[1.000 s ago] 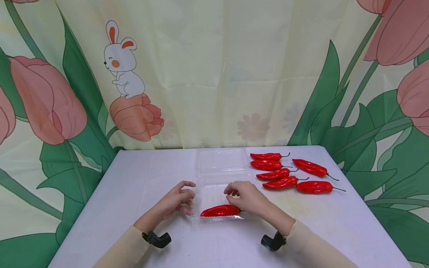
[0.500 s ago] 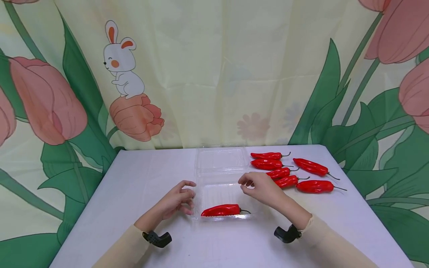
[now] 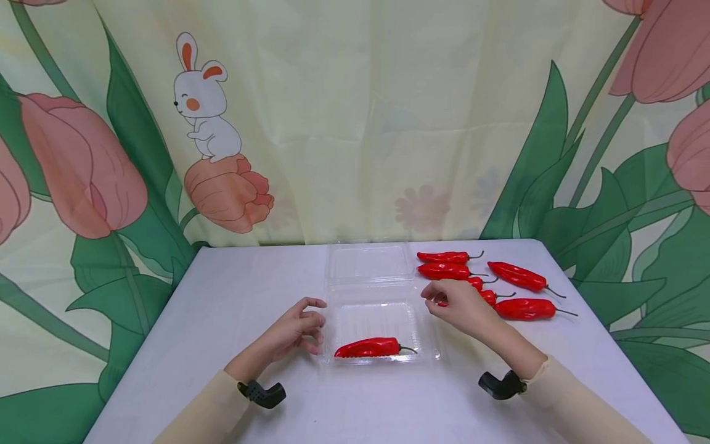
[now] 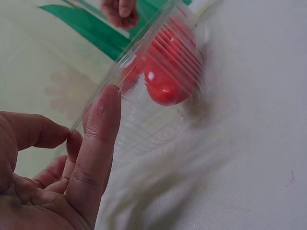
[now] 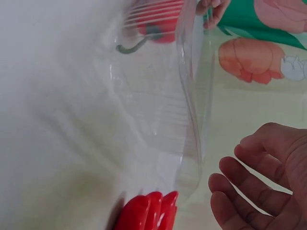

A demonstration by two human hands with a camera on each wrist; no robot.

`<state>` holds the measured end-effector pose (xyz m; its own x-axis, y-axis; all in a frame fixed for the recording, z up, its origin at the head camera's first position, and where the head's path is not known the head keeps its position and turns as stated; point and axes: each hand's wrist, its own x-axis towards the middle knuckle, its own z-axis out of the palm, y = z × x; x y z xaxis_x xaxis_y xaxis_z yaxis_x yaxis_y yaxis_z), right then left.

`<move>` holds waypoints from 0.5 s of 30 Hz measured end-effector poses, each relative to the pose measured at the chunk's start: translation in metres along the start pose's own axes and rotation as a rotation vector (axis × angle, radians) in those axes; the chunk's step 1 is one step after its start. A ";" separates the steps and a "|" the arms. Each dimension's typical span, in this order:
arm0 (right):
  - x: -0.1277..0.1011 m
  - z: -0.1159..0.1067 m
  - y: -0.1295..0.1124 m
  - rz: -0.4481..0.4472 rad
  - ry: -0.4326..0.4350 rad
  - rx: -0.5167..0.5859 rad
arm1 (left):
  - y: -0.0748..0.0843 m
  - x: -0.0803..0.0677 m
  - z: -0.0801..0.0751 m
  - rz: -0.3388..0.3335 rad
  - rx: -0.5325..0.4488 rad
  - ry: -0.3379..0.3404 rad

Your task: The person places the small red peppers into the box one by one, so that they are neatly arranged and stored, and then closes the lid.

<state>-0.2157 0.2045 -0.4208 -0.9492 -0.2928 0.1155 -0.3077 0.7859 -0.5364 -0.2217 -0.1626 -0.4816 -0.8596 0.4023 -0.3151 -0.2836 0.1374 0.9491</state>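
A clear plastic clamshell box [image 3: 374,320] lies with its lid [image 3: 368,264] folded back, and one red chili pepper [image 3: 368,348] sits along its front wall. My left hand [image 3: 294,330] is at the box's left side; in the left wrist view its thumb and fingers pinch the thin rim. Past the right edge of the box, my right hand [image 3: 463,305] hangs with loosely bent fingers and nothing in them. It overlaps two of the red peppers on the table, covering most of their bodies. In the right wrist view, pepper tips [image 5: 153,211] show below the hand.
Several more red peppers lie at the back right, including a back one [image 3: 444,257], a slanted one [image 3: 516,276] and a front one [image 3: 527,309]. The white-covered table [image 3: 244,277] ends at a printed curtain [image 3: 333,123]. A black wrist device [image 3: 501,385] hangs under each forearm.
My right hand has moved right, from above the pepper in the box to over the peppers on the table. The left hand has stayed at the box's left rim.
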 end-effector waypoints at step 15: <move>-0.013 -0.024 0.029 0.029 0.015 -0.075 | 0.001 -0.001 -0.001 -0.004 0.005 0.005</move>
<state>-0.2142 0.2437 -0.4175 -0.9586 -0.2609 0.1138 -0.2831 0.8327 -0.4759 -0.2215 -0.1634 -0.4805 -0.8604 0.3972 -0.3193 -0.2855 0.1434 0.9476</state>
